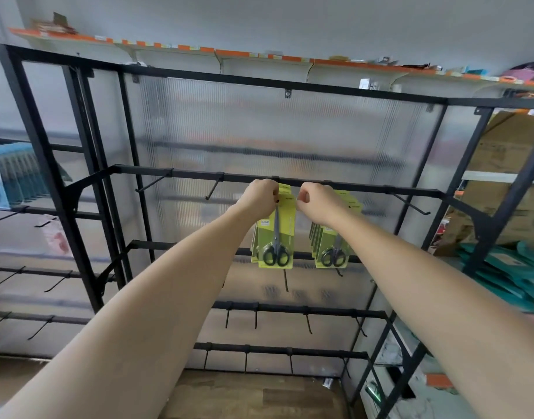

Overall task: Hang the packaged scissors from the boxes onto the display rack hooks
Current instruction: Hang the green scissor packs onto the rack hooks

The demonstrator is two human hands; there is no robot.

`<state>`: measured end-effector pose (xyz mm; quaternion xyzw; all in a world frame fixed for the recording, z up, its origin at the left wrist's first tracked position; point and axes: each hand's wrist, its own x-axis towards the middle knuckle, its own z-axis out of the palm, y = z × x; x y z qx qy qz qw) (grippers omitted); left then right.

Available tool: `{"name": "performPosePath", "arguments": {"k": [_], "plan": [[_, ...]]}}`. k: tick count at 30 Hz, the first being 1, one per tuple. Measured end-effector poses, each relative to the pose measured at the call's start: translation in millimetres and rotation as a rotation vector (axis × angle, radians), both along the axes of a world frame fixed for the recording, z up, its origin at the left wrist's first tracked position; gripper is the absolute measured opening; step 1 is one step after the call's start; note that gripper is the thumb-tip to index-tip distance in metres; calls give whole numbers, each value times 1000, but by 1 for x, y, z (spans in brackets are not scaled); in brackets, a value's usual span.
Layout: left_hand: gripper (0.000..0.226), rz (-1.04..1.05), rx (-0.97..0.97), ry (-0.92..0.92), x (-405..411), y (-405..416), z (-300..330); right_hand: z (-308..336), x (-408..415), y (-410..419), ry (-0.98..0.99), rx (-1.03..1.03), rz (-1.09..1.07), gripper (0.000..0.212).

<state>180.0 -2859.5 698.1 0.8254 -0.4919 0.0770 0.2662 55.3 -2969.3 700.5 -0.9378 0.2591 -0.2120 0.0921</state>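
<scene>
A green-carded pack of black-handled scissors (pixel 276 237) hangs at the front of a small stack on a hook of the black display rack (pixel 199 176). My left hand (pixel 259 198) pinches the card's top left corner. My right hand (pixel 315 204) pinches its top right corner, fingers curled. Both hands are raised to the upper crossbar. A second stack of the same scissor packs (pixel 332 246) hangs on the neighbouring hook to the right, partly behind my right wrist. The hook under the held card is hidden by my hands.
Bare hooks (pixel 213 189) stick out along this bar and on the lower bars (pixel 290 309). A translucent ribbed panel backs the rack. Cardboard boxes (pixel 507 182) and teal packs (pixel 507 267) sit at the right, blue items (pixel 14 176) at the left. A wood floor lies below.
</scene>
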Motion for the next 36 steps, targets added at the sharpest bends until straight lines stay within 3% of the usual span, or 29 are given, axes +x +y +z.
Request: {"name": "performPosePath", "arguments": {"k": [14,19,22,27,31,36], "plan": [[21,92,-137,11,-1,2,-2,-7,5,25,45,-43,36,7],[12,127,-121,-115,0,5,-20,-21,5,29,61,-17,38,8],[30,133,-70,-207,1,13,-37,-41,3,32,78,67,48,10],[40,139,-135,-72,-6,41,-82,-99,-5,41,145,229,49,8],[21,157,117,7,-5,70,-141,-165,-22,55,218,346,53,11],[30,70,507,186,-10,91,-225,-236,-42,68,365,437,62,32]]}}
